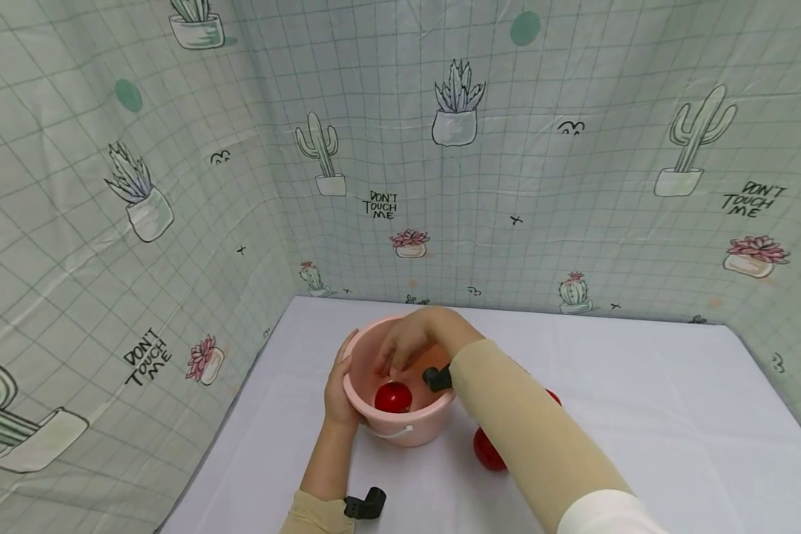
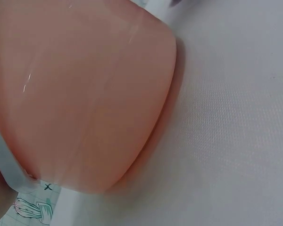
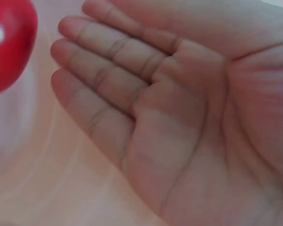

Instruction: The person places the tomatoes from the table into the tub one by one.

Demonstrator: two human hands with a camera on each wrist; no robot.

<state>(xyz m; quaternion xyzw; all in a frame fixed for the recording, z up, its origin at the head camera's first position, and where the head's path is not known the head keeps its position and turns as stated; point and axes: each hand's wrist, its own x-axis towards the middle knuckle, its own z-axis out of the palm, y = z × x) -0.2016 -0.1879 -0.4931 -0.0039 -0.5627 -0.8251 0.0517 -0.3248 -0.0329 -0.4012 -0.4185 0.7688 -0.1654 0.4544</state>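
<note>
A pink bucket (image 1: pixel 410 434) with a white handle stands on the white-covered table. Against its left side is my left hand (image 1: pixel 340 389), holding it with the fingers along the outer wall up by the rim. My right hand (image 1: pixel 410 341) reaches down inside, its fingers extended and loosely bent. A shiny red, round, apple-like thing (image 1: pixel 393 397) lies in the bucket just below those fingertips. In the right wrist view, the palm of that hand holds nothing, and the red thing (image 3: pixel 9 44) is apart from the fingers. Bucket wall (image 2: pixel 94 94) fills much of the left wrist view.
To the right of the bucket a second red round thing (image 1: pixel 489 450) lies on the table (image 1: pixel 674 415), partly behind the right sleeve. A bit of another red thing (image 1: pixel 554 397) shows past that sleeve. Cactus-printed cloth (image 1: pixel 494 185) hangs behind and at the sides.
</note>
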